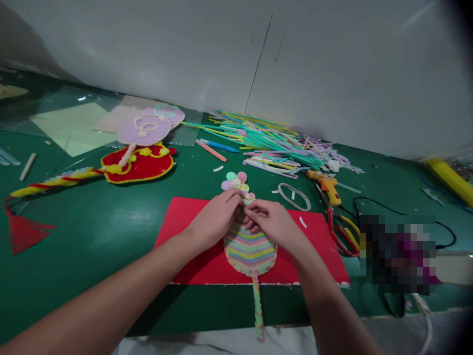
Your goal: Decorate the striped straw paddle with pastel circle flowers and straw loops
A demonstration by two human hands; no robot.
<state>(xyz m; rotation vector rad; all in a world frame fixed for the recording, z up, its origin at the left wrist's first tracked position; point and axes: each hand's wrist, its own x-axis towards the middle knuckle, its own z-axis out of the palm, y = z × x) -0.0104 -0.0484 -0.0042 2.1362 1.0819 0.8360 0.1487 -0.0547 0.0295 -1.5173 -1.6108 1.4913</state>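
A striped pastel fan (251, 249), seemingly made of pipe cleaners, lies on a red sheet (318, 256). Its twisted handle (257, 308) points toward me, past the sheet's edge. Both my hands meet over the fan's upper part. My left hand (219, 214) has its fingers closed just below a flower of pastel discs (235, 182) at the fan's top. Close beside it, my right hand (273, 219) is closed in a pinch, fingertips nearly touching the left ones. What either pinch holds is hidden by the fingers.
Behind the sheet lie a heap of pipe cleaners (266, 140), markers (212, 150) and a tape ring (294, 196). To the right are a yellow glue gun (327, 187) and red-handled pliers (336, 234). A red fan (138, 165) and a lilac fan (148, 125) lie left.
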